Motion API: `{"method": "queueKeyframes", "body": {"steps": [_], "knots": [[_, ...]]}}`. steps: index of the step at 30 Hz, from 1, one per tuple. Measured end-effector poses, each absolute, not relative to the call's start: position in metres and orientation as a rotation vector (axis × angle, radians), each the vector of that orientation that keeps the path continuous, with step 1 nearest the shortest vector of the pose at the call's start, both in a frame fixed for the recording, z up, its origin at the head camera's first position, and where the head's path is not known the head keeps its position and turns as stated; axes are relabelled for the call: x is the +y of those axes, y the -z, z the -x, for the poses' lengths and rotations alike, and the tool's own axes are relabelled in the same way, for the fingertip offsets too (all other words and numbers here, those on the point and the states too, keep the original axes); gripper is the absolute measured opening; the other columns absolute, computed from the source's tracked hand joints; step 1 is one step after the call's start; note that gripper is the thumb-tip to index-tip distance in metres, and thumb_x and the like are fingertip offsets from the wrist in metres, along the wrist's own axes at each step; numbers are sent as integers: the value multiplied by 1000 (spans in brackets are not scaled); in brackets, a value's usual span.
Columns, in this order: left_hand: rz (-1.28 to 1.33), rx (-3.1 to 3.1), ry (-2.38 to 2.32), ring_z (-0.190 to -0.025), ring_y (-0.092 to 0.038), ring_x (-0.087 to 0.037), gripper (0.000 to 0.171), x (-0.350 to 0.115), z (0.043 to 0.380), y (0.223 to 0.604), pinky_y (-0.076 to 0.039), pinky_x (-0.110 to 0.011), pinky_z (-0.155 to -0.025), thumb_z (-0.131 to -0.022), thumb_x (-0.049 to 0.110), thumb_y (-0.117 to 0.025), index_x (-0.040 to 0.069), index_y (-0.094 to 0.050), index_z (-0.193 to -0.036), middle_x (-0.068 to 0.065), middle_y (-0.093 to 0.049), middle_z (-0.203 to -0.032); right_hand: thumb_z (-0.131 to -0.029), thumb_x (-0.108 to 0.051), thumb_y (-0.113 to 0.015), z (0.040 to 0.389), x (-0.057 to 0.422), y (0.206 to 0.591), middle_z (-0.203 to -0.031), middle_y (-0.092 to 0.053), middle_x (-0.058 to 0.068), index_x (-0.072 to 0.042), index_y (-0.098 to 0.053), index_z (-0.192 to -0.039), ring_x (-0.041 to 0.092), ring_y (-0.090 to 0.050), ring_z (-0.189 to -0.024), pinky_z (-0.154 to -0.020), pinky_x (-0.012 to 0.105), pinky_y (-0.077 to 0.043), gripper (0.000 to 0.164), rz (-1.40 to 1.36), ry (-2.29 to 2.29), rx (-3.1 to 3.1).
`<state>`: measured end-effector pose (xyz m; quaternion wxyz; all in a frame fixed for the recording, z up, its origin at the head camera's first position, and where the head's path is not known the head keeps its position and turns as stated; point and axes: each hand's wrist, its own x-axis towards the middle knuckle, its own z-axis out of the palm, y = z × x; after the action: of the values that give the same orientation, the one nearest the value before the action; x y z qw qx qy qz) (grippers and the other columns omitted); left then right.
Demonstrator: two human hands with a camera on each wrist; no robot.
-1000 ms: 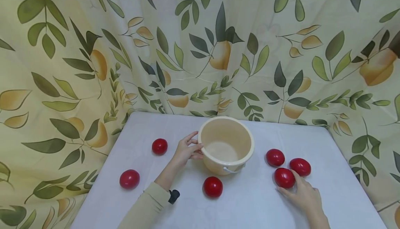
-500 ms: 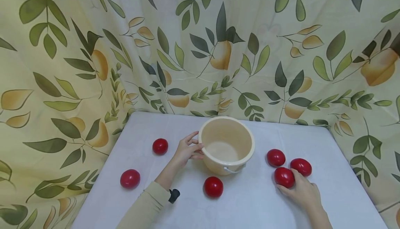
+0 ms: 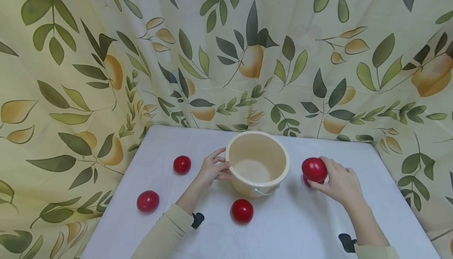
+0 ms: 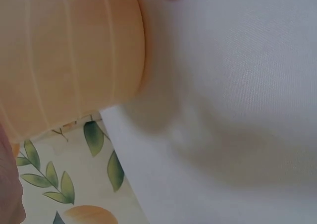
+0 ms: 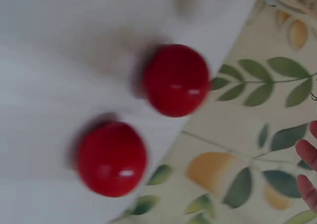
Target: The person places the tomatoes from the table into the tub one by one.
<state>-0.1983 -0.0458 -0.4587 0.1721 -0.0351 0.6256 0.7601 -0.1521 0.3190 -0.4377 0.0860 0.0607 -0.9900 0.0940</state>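
A cream bucket (image 3: 257,190) stands in the middle of the table, its pale handle (image 3: 267,191) hanging at the front. Against its left side and rim my left hand (image 3: 211,169) rests with fingers extended; the left wrist view catches only part of that hand (image 4: 9,184) beside the ribbed wall. My right hand (image 3: 339,180) grips a glossy red round fruit (image 3: 314,168) between thumb and fingers, raised above the table. Under it, mostly covered, shows another red fruit (image 3: 306,181). Fingertips (image 5: 308,189) appear at the right wrist view's edge, with two red fruits (image 5: 177,80) on the table.
Two red fruits lie left of the bucket, a farther one (image 3: 182,165) and a nearer one (image 3: 148,201). One more red fruit (image 3: 242,211) sits in front of the bucket. A leaf-and-fruit patterned curtain (image 3: 226,62) hangs behind the white table (image 3: 279,231).
The right hand has lifted its red fruit off the table and moved it up and slightly left, now overlapping the one behind. The left hand and bucket keep their places.
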Motion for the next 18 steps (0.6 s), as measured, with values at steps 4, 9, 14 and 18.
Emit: {"method": "queueKeyframes", "body": {"steps": [4,9,14,18], "knots": [[103,1781,-2160,-63,-64,-16,62,-46,197,457,-56,-38,-59,-84,0,-63,11,-38,-139,-6,-58,-89,-56,-37,-83,170,298,410,-118,-50,28,1,-40,-128,44,-44,-108,-85,67,-35,91,-267,-274,-2959],[109,1794,-2154,-63,-64,-15,60,-46,197,455,-56,-37,-59,-85,-2,-61,12,-38,-139,-6,-58,-89,-57,-39,-82,191,270,391,-121,-52,23,-2,-42,-129,41,-46,-110,-88,65,-35,90,-426,-220,-2902],[113,1797,-2143,-63,-64,-15,62,-45,198,457,-56,-36,-59,-83,2,-65,12,-39,-138,-5,-59,-88,-61,-41,-78,209,243,391,-120,-54,21,-5,-45,-127,40,-51,-107,-89,62,-37,83,-608,-146,-2832],[116,1797,-2135,-63,-65,-15,65,-46,199,458,-56,-36,-59,-81,5,-67,13,-39,-139,-4,-59,-87,-63,-42,-75,221,222,398,-118,-56,18,-6,-46,-126,37,-53,-105,-87,57,-40,77,-721,-147,-2813]]}}
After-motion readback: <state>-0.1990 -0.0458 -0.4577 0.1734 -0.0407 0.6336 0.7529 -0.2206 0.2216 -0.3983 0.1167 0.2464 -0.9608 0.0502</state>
